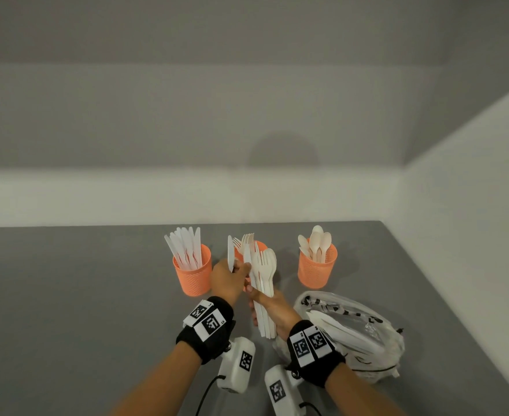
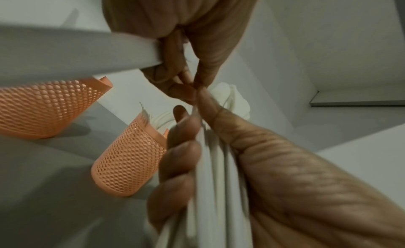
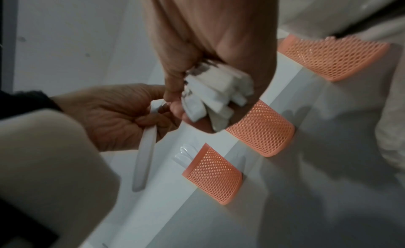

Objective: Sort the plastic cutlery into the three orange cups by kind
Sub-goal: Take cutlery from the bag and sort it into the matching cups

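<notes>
Three orange mesh cups stand in a row on the grey table. The left cup [image 1: 192, 270] holds knives, the middle cup [image 1: 259, 246] holds forks and is mostly hidden behind the hands, and the right cup [image 1: 317, 270] holds spoons. My left hand [image 1: 238, 267] holds one white knife [image 1: 231, 253] upright between the left and middle cups. Its fingertips meet the bundle beside my right thumb [image 2: 208, 102]. My right hand [image 1: 257, 298] grips a bundle of mixed white cutlery [image 1: 263, 283] by the handles. The handle ends [image 3: 217, 96] show in the right wrist view.
A clear plastic bag [image 1: 352, 334] with more white cutlery lies on the table right of my right wrist. White walls close the table at the back and right. Grey table [image 1: 67, 295] extends to the left.
</notes>
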Motion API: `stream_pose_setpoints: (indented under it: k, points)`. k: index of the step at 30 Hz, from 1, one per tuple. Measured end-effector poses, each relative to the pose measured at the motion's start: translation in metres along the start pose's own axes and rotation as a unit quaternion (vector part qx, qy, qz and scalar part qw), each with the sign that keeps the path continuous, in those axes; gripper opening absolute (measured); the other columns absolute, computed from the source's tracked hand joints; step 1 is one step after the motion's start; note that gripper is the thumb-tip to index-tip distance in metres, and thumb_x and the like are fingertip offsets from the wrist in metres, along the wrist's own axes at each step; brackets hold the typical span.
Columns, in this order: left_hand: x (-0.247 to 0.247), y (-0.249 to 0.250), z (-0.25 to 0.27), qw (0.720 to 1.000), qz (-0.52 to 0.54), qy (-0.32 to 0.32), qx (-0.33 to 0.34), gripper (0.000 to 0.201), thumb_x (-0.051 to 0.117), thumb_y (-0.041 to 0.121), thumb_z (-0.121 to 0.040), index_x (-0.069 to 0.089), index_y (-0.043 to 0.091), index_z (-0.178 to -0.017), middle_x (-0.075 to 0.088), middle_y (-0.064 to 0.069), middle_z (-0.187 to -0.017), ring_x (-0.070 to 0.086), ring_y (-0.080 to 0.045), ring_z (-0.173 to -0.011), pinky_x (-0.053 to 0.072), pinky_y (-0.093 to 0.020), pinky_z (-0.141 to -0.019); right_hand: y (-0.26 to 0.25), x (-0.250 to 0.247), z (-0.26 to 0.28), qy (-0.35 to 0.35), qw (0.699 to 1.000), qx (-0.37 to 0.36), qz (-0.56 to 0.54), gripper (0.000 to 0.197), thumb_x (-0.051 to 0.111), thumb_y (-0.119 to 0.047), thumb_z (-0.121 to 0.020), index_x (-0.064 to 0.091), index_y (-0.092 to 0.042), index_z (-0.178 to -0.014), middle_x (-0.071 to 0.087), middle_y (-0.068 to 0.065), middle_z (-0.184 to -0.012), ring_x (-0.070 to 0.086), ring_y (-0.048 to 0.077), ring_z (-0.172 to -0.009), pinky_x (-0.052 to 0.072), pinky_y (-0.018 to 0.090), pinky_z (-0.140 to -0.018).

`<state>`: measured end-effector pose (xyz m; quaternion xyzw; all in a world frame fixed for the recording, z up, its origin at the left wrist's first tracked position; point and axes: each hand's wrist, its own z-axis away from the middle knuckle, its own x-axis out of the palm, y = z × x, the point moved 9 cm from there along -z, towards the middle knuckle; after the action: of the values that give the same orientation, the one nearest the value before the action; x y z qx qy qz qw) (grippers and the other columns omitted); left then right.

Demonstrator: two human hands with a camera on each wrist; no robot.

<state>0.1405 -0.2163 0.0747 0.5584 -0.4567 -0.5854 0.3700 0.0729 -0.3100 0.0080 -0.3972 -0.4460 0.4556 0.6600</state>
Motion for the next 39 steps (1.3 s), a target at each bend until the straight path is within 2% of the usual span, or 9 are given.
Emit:
stream_pose_setpoints:
  k: [5,8,10,13,18,21,25,33,39]
  points:
    - [-0.015,-0.006,-0.005,0.995,0.07,0.057,-0.041,0.018,0.044,0.017,-0.095,0.048,0.0,-0.099,0.059,-0.011,-0.081,0.059,-0.027,-0.078,0.05,-0.038,-0.074,0.002,-0.006,0.0,0.023,0.999,0.034,-0.034,0.017,0.059,-0.028,-0.09,0.06,-0.011,-0.091,0.059,0.003,-0.062,0.053,0.012,-0.048,0.044,0.023,-0.044]
    - [-0.026,-0.016,-0.016,0.987,0.114,0.084,-0.074,0.032,0.041,0.024,-0.095,0.05,-0.006,-0.099,0.054,-0.015,-0.074,0.054,-0.032,-0.077,0.043,-0.037,-0.072,0.007,-0.003,-0.001,0.005,0.997,0.055,-0.06,0.008,0.058,-0.02,-0.091,0.054,-0.014,-0.088,0.049,-0.003,-0.05,0.045,0.009,-0.039,0.039,0.021,-0.04]
    - [-0.026,-0.019,-0.019,0.982,0.149,0.065,-0.097,0.04,0.046,0.026,-0.095,0.051,-0.012,-0.106,0.055,-0.022,-0.067,0.057,-0.034,-0.066,0.048,-0.036,-0.065,0.008,0.001,0.0,-0.013,0.994,0.07,-0.087,0.007,0.052,-0.01,-0.092,0.052,-0.016,-0.087,0.041,-0.006,-0.043,0.038,0.007,-0.035,0.034,0.017,-0.038]
    - [-0.019,-0.013,-0.017,0.97,0.212,0.011,-0.115,0.027,0.039,0.022,-0.099,0.054,0.0,-0.096,0.041,0.006,-0.034,0.042,-0.007,-0.031,0.038,-0.017,-0.036,0.006,0.006,0.002,-0.034,0.991,0.086,-0.099,0.012,0.049,-0.008,-0.092,0.051,-0.018,-0.086,0.038,-0.008,-0.041,0.034,0.005,-0.033,0.031,0.016,-0.037]
    - [-0.01,0.008,-0.016,0.981,0.152,-0.075,-0.094,0.022,0.05,0.026,-0.094,0.054,0.01,-0.079,0.032,0.01,-0.026,0.028,-0.002,-0.022,0.022,-0.009,-0.03,0.005,0.007,0.001,-0.029,0.995,0.08,-0.057,0.014,0.049,-0.007,-0.092,0.05,-0.018,-0.083,0.038,-0.008,-0.041,0.035,0.005,-0.034,0.032,0.016,-0.038]
    - [0.0,0.02,-0.018,0.986,0.088,-0.13,-0.059,0.033,0.063,0.03,-0.086,0.047,0.016,-0.061,0.032,0.01,-0.027,0.027,-0.003,-0.023,0.022,-0.011,-0.031,0.003,0.01,0.002,-0.028,0.997,0.072,-0.02,0.016,0.052,-0.005,-0.09,0.051,-0.017,-0.079,0.038,-0.008,-0.042,0.036,0.006,-0.033,0.032,0.016,-0.038]
    - [0.002,0.025,-0.02,0.989,0.041,-0.135,-0.042,0.037,0.064,0.022,-0.086,0.043,0.015,-0.056,0.037,0.014,-0.026,0.036,-0.001,-0.024,0.026,-0.007,-0.032,0.002,0.013,0.002,-0.039,0.997,0.068,-0.009,0.013,0.057,-0.008,-0.088,0.054,-0.016,-0.079,0.04,-0.007,-0.044,0.036,0.007,-0.034,0.033,0.017,-0.038]
    - [-0.018,0.038,-0.034,0.989,0.128,-0.06,-0.034,0.032,0.056,0.025,-0.091,0.046,0.012,-0.065,0.04,0.01,-0.033,0.037,0.0,-0.027,0.03,-0.01,-0.034,-0.002,0.01,0.0,-0.025,0.997,0.066,-0.027,0.02,0.061,-0.032,-0.087,0.05,-0.018,-0.079,0.043,-0.008,-0.045,0.038,0.005,-0.035,0.036,0.018,-0.039]
    - [0.0,0.037,-0.022,0.988,0.089,-0.124,-0.006,0.024,0.062,0.015,-0.087,0.05,0.009,-0.067,0.049,0.004,-0.052,0.044,0.002,-0.03,0.031,-0.007,-0.035,-0.006,0.014,-0.003,-0.016,0.998,0.054,-0.022,0.014,0.063,-0.026,-0.087,0.053,-0.018,-0.082,0.04,-0.006,-0.045,0.034,0.006,-0.033,0.034,0.017,-0.036]
